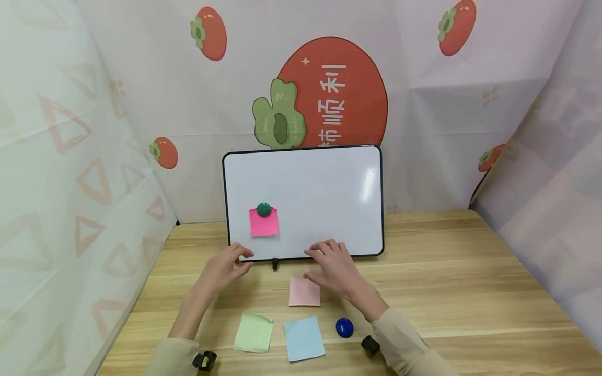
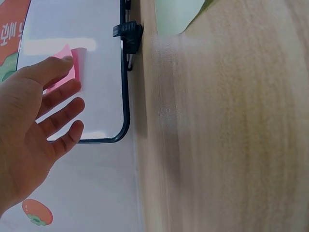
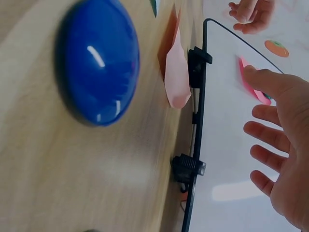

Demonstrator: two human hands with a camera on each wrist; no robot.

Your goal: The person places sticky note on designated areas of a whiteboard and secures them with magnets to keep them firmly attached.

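Note:
A whiteboard [image 1: 320,193] with a black frame stands upright at the back of the table. On its lower left a bright pink sticky note [image 1: 264,226] sits under a round green magnet [image 1: 264,209]. My left hand [image 1: 226,269] hovers at the board's lower left corner, fingers spread and slightly bent, nothing in them. Before the board's lower edge is my right hand [image 1: 336,266], also without anything in its loosely curved fingers. Just below that hand, a pale pink sticky note [image 1: 304,291] lies on the wood; the right wrist view shows its edge lifted.
Nearer the front lie a light green sticky note [image 1: 254,332], a light blue sticky note [image 1: 304,339] and a round blue magnet [image 1: 345,328]. Black clips [image 3: 186,168] sit along the board's bottom edge. Printed cloth [image 1: 423,115] hangs behind and at both sides of the wooden table [image 1: 470,292].

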